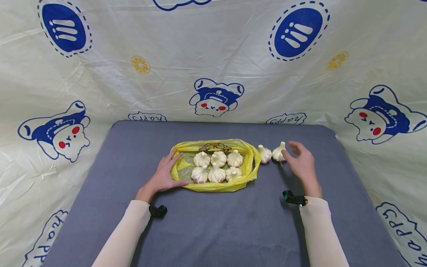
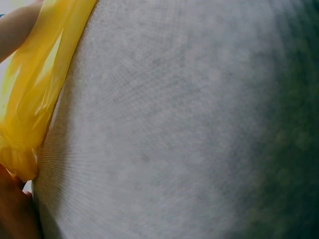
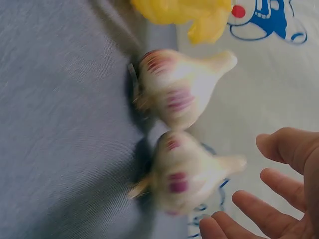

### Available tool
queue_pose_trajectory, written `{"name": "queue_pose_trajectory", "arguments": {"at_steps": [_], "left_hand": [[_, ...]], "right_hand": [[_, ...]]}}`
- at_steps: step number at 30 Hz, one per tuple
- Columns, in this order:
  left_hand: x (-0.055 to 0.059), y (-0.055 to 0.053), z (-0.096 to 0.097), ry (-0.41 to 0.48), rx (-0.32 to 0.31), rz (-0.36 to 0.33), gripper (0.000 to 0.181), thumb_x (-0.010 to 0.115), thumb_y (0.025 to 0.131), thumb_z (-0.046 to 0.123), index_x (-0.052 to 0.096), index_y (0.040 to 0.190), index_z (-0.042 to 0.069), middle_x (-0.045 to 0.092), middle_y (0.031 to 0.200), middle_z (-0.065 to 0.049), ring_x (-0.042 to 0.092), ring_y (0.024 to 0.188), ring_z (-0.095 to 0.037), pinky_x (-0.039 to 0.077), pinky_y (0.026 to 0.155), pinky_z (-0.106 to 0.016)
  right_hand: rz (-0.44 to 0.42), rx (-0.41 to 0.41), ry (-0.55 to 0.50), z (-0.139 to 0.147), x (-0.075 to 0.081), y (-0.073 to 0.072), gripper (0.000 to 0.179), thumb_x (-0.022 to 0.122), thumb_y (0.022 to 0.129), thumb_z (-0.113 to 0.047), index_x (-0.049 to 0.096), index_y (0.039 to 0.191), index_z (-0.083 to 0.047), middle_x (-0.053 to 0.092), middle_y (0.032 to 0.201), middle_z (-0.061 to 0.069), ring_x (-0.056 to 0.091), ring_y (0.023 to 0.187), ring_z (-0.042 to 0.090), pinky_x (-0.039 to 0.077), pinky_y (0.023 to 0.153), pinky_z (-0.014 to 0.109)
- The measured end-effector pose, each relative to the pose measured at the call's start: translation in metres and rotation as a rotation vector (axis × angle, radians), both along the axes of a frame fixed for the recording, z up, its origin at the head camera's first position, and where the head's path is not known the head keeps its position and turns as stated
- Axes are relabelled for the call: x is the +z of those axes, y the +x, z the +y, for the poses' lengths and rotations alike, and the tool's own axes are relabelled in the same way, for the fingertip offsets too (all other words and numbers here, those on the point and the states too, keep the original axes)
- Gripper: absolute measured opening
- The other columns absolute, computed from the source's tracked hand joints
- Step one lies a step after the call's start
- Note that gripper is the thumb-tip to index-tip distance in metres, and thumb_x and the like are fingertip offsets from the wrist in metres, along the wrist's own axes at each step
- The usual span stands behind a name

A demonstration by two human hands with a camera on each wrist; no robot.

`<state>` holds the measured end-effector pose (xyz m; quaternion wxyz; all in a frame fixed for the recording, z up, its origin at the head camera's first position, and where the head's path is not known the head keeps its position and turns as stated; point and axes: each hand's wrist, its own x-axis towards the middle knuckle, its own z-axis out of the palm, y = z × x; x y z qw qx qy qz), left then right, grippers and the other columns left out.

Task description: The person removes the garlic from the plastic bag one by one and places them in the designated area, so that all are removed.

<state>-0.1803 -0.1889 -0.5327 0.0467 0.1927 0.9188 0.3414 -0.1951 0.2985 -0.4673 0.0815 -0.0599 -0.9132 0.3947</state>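
A yellow plastic bag (image 1: 230, 187) lies with its mouth spread wide on the table. Inside it stand several garlic bulbs (image 1: 217, 173) in two rows, stems up. My left hand (image 1: 163, 173) rests against the bag's left end, thumb along the front rim and fingers at the back. Outside the bag's right end are two more bulbs, a nearer one (image 1: 264, 154) and an outer one (image 1: 278, 152). My right hand (image 1: 303, 163) is just right of the outer bulb (image 3: 187, 174), its fingers spread and apart from it in the right wrist view.
Grey-blue cloth (image 1: 213, 226) covers the table. Behind it hangs a pale printed curtain (image 1: 166, 92) with blue bear figures, which also runs along both sides. Each wrist wears a black strap, such as the right strap (image 1: 293, 198).
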Motion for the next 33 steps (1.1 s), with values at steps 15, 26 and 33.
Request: {"name": "queue_pose_trajectory", "arguments": {"at_steps": [15, 26, 33], "left_hand": [[0.001, -0.001, 0.0, 0.013, 0.001, -0.002, 0.11, 0.084, 0.076, 0.051, 0.028, 0.164, 0.017, 0.006, 0.175, -0.011, 0.009, 0.159, -0.041, 0.001, 0.127, -0.061], [0.002, 0.0, 0.0, 0.012, -0.002, 0.009, 0.11, 0.084, 0.076, 0.051, 0.028, 0.164, 0.015, 0.007, 0.174, -0.012, 0.009, 0.159, -0.042, 0.0, 0.127, -0.061], [0.002, 0.001, 0.0, 0.013, -0.002, -0.003, 0.11, 0.084, 0.076, 0.051, 0.028, 0.164, 0.016, 0.006, 0.175, -0.011, 0.009, 0.159, -0.04, 0.0, 0.127, -0.061]], "right_hand": [[0.018, 0.182, 0.029, -0.061, 0.04, 0.005, 0.063, 0.067, 0.1, -0.033, 0.045, 0.154, -0.007, 0.046, 0.156, 0.021, 0.045, 0.142, 0.045, 0.045, 0.108, 0.064], [-0.019, 0.423, -0.11, -0.112, 0.04, 0.018, 0.063, 0.072, 0.098, -0.03, 0.048, 0.151, -0.006, 0.052, 0.151, 0.02, 0.054, 0.135, 0.043, 0.05, 0.105, 0.059], [-0.041, 0.505, -0.16, -0.137, 0.037, 0.025, 0.063, 0.074, 0.097, -0.026, 0.048, 0.151, -0.006, 0.054, 0.149, 0.021, 0.056, 0.132, 0.041, 0.051, 0.104, 0.056]]}}
